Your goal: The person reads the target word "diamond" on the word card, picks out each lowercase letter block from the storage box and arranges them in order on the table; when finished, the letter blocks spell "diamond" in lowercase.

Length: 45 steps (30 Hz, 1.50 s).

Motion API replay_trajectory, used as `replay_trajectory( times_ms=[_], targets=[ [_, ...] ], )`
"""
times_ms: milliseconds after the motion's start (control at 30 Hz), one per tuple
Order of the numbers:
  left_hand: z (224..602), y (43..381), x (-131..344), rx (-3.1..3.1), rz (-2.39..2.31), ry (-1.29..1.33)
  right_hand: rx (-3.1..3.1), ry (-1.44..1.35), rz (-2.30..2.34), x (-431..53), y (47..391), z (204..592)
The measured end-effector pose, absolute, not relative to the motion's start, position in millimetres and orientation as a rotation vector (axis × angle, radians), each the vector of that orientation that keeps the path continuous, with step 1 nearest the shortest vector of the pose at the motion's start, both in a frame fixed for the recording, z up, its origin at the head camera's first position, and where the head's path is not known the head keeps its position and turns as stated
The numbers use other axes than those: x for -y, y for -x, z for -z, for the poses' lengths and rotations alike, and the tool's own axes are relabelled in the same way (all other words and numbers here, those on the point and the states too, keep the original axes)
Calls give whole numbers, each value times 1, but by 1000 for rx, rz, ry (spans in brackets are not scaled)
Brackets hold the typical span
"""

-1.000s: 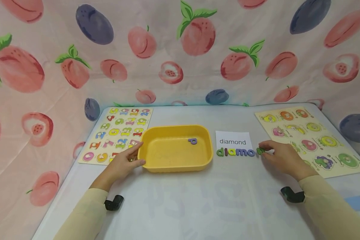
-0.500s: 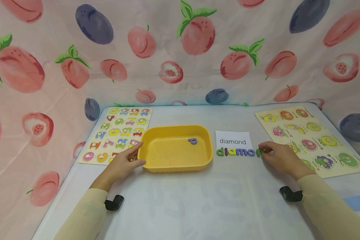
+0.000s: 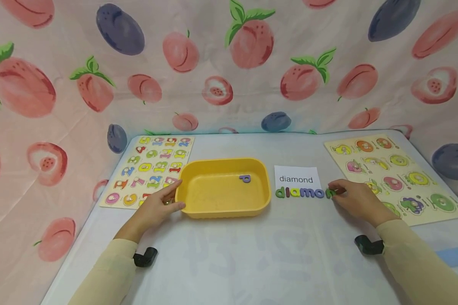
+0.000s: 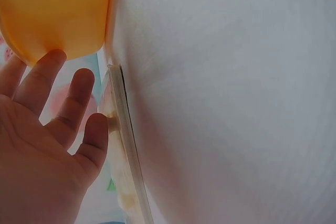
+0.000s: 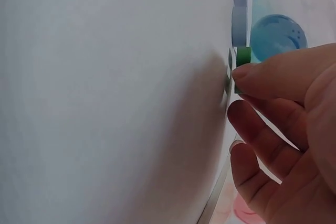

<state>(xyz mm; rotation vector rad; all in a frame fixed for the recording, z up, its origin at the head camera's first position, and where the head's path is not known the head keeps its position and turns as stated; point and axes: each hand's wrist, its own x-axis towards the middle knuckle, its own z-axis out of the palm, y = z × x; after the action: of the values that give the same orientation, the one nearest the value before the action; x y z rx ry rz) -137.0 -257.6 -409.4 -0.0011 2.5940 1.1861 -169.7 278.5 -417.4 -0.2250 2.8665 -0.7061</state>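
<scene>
My right hand [image 3: 356, 200] pinches a green letter n [image 3: 329, 193] between thumb and forefinger. In the right wrist view the green letter [image 5: 243, 55] is low over the white table, in line with the other letters. These magnetic-style letters [image 3: 307, 193] read "diamo" along the lower edge of a white card [image 3: 295, 174] printed "diamond". My left hand [image 3: 158, 208] rests its fairly straight fingers against the left end of a yellow tray [image 3: 210, 195]. A purple letter [image 3: 245, 178], turned on its side, lies in the tray. In the left wrist view the fingers [image 4: 42, 80] are spread, fingertips at the tray wall.
A number puzzle board [image 3: 141, 161] lies behind and under the left hand. At the right is a fruit puzzle board [image 3: 400, 203], partly hidden by the right hand. A blue patch [image 3: 454, 257] lies at the right edge. Fruit-print cloth [image 3: 213, 51] walls the back.
My right hand has shifted slightly left with the green n, narrowing its gap to the o. The left hand and the tray have stayed in place.
</scene>
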Motion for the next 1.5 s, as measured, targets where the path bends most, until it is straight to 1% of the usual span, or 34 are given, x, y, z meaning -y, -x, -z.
replay_trajectory(
  times_ms=[700,933,1100,1300,1500],
  targets=[
    [409,137,257,-2600,-1202,-20,-2839,219,708,-276,171,415],
    [409,136,258,-2605,-1208,-36,-2859,226,696,-272,171,405],
    [408,135,259,-2607,-1199,-29,-2890,292,685,-261,171,389],
    [408,135,259,-2602,-1206,-23,-2926,451,715,-236,167,371],
    [410,136,257,-2589,-1226,-11,-2947,595,744,-209,169,364]
  ],
)
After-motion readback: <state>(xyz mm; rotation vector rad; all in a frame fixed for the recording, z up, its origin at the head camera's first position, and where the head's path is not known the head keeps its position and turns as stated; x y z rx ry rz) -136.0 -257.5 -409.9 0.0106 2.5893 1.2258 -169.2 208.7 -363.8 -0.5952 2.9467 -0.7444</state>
